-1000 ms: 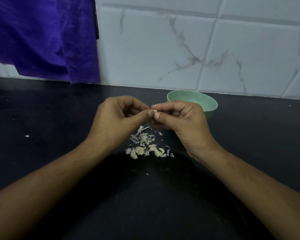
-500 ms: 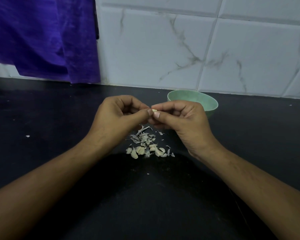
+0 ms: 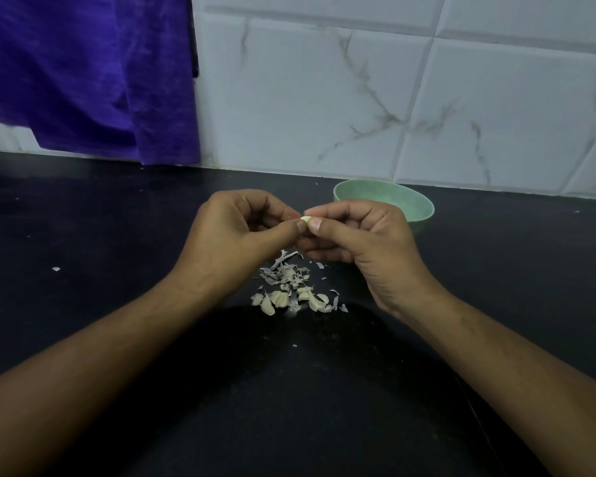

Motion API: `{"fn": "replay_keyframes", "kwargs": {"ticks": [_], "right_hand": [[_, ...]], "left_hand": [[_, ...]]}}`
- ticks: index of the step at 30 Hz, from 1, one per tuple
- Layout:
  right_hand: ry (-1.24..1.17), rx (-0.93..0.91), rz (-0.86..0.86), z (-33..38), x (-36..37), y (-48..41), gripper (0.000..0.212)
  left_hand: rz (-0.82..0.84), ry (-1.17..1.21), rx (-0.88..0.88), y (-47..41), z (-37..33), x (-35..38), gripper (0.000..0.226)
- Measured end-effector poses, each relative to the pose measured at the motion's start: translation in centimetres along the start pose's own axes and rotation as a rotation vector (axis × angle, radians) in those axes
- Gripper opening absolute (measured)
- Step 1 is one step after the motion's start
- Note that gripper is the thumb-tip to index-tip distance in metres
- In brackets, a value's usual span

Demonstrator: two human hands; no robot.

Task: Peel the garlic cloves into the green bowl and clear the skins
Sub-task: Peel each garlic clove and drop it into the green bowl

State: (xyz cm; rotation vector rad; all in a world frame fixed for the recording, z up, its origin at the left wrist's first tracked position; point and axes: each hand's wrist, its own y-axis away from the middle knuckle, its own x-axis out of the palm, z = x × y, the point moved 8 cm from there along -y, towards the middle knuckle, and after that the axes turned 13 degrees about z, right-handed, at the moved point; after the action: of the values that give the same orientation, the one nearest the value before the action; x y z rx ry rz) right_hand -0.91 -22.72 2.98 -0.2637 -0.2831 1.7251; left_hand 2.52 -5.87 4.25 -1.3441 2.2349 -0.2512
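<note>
- Garlic clove (image 3: 305,219) pinched between thumb and fingertips of left hand (image 3: 234,235) and right hand (image 3: 362,235).
- Green bowl (image 3: 386,201) near the counter's back edge.

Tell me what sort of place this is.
Most likely a home kitchen: a black countertop runs up to a marble-patterned tiled wall. A green bowl stands on it, and a garlic clove is being peeled above a pile of skins and cloves.
</note>
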Motion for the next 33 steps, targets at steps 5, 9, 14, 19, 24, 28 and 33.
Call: {"fn": "replay_keyframes", "kwargs": {"ticks": [5,9,14,19,24,28,33], "right_hand": [[-0.020,0.034,0.002,-0.1,0.2,0.1,0.009],[-0.060,0.085,-0.021,-0.3,0.1,0.1,0.005],[-0.112,0.129,-0.020,-0.7,0.0,0.1,0.006],[-0.131,0.153,-0.002,-0.9,0.4,0.2,0.005],[-0.117,0.149,-0.016,-0.8,0.2,0.1,0.009],[-0.109,0.143,-0.020,-0.8,0.2,0.2,0.011],[-0.030,0.084,-0.008,-0.5,0.3,0.0,0.006]], "left_hand": [[0.010,-0.062,0.010,0.0,-0.2,0.0,0.004],[0.016,-0.069,0.016,0.1,-0.2,0.2,0.007],[0.039,-0.057,0.016,-0.1,-0.1,0.4,0.006],[0.023,-0.173,0.040,0.2,-1.0,0.4,0.005],[-0.009,-0.242,0.038,0.3,-1.2,0.2,0.012],[-0.014,-0.243,0.030,0.3,-1.1,0.1,0.015],[0.009,-0.152,0.017,-0.1,-0.2,0.1,0.013]]}}
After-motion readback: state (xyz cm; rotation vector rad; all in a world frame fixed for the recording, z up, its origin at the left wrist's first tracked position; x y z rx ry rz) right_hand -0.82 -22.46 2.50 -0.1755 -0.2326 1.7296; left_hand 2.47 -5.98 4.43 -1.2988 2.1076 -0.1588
